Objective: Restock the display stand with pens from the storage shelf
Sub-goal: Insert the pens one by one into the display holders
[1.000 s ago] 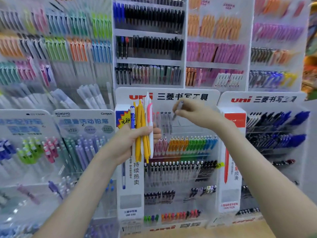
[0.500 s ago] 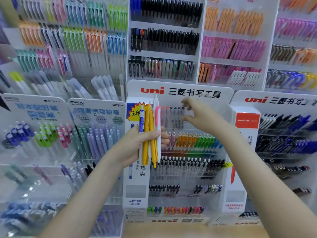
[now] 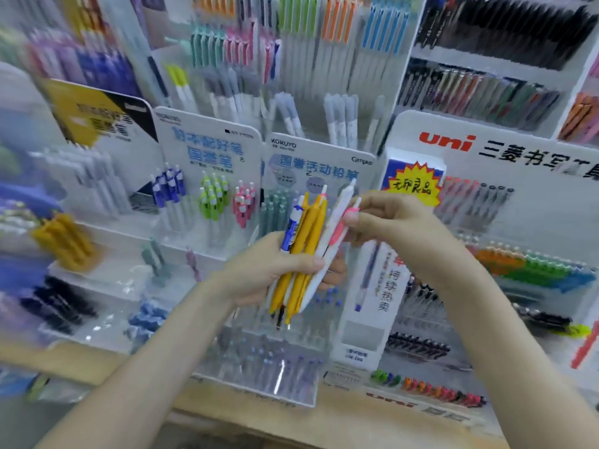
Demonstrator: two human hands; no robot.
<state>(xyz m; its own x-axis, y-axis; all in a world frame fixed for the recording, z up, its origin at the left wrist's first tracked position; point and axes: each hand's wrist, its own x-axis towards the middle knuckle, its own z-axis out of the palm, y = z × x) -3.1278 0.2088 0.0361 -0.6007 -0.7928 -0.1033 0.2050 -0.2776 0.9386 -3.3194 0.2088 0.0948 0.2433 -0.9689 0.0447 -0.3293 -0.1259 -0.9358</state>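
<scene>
Pens (image 3: 310, 244) bunched, tilted, gripped in left hand (image 3: 262, 270); right hand (image 3: 402, 222) pinches pink-clipped pen (image 3: 337, 233) at bunch's right edge

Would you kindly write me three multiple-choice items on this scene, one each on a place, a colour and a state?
1. The pen bundle sits in: A the left hand; B the right hand alone; C neither hand.
2. The clip on the pen that the right hand touches is: A green; B pink; C black.
3. The right hand is: A flat open; B curled, empty; C pinching a pen.
Key: A, the left fingers wrap it; B, the pink-clipped pen shows it; C, thumb and finger close on that pen's top.
</scene>
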